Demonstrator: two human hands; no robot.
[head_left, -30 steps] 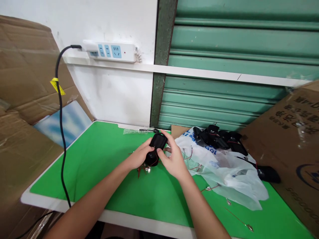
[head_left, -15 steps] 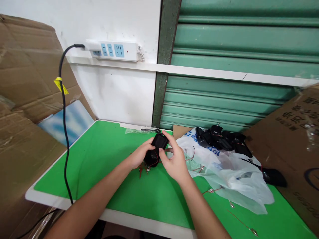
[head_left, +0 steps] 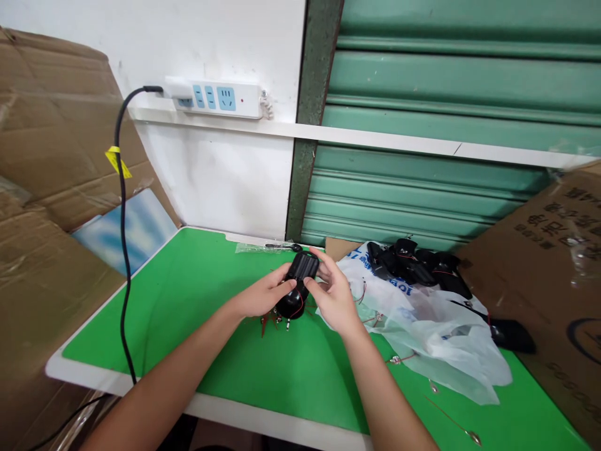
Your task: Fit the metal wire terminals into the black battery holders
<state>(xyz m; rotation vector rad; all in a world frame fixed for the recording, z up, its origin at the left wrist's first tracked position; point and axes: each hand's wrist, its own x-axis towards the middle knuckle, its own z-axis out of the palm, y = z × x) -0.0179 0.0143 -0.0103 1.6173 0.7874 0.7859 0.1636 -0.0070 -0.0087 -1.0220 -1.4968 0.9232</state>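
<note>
A black case [head_left: 303, 266] is held just above or against the table [head_left: 164, 319] near the middle of the frame; which of the two cannot be told. The left hand [head_left: 263, 295] grips its left side and the right hand [head_left: 335, 297] its right side, the fingers [head_left: 325, 258] closed in around it and both thumbs [head_left: 313, 287] on the face toward the camera.

Work on this piece looks unfinished: it is not set down, and a red wire [head_left: 299, 308] curves over the outside of its lower end. Small metal parts [head_left: 288, 325] show just below that end; whether they are attached is unclear.

At the right of the frame, a pile of similar black pieces [head_left: 413, 263] lies on a white plastic bag [head_left: 469, 351], some with red wires showing. Whether those are finished or waiting cannot be told. A loose wire with a metal tip [head_left: 473, 436] lies apart at the lower right, seemingly unused so far.
</note>
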